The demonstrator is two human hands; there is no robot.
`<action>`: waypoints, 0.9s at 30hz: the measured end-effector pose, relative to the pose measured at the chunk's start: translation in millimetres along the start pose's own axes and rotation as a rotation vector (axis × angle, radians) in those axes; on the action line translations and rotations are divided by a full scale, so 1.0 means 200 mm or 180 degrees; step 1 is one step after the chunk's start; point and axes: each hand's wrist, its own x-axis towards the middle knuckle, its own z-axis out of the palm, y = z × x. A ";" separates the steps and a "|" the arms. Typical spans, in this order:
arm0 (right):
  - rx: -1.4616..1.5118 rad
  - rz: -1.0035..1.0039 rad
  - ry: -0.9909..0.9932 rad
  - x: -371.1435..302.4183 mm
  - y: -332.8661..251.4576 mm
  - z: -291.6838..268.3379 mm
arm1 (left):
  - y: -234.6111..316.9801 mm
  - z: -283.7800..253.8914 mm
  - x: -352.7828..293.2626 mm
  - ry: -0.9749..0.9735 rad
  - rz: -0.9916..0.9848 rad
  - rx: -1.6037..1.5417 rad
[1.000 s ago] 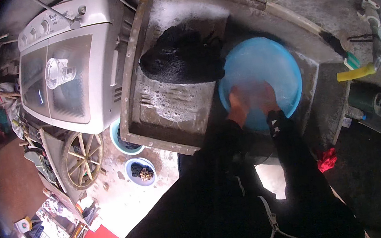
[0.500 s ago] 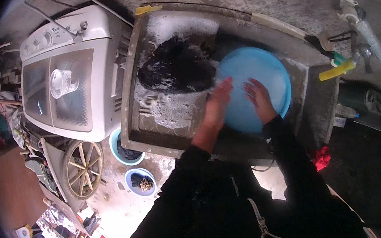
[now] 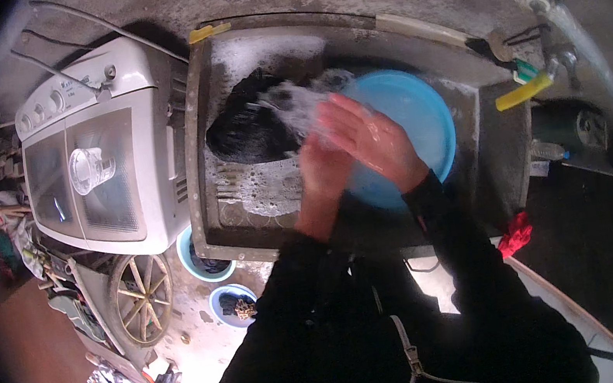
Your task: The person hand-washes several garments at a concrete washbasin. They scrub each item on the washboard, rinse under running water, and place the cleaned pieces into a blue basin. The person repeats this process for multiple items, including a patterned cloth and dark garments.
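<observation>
Grey concrete sink holds everything in play; white twin-lid washing machine stands left of it. Round blue plastic basin of cloudy water sits right. Heaped wet black cloth lies in the sink, left of the fingers; long axis unclear. Left hand is nearer, blurred, finger state unreadable. Right hand: fingers straight, empty. Only splashing water intervenes.

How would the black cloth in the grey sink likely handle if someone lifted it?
The black cloth would probably sag, since it lies in a soft heap. It is likely heavy for its size: its wet sheen and the water splashing at it suggest soaking. It may be slippery, given the suds beside it.
</observation>
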 end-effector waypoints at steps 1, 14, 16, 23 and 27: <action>-0.0332 -0.0067 -0.0005 0.03 -0.01 0.08 | 0.11 0.13 0.02 -0.0064 0.0066 0.0192; -0.6030 -0.2040 0.1543 0.46 0.57 0.06 | 0.77 0.22 0.11 -0.0042 0.2010 0.8199; -0.6645 -0.2184 0.1423 0.34 0.65 0.11 | 0.79 0.19 -0.07 -0.0727 0.2393 0.8146; -0.6884 -0.1687 0.0284 0.87 0.37 -0.12 | 0.78 0.09 0.51 0.0555 0.1350 0.7815; -0.6467 -0.0047 0.0637 0.92 0.26 -0.30 | 0.82 0.07 0.44 0.0829 0.1769 0.8223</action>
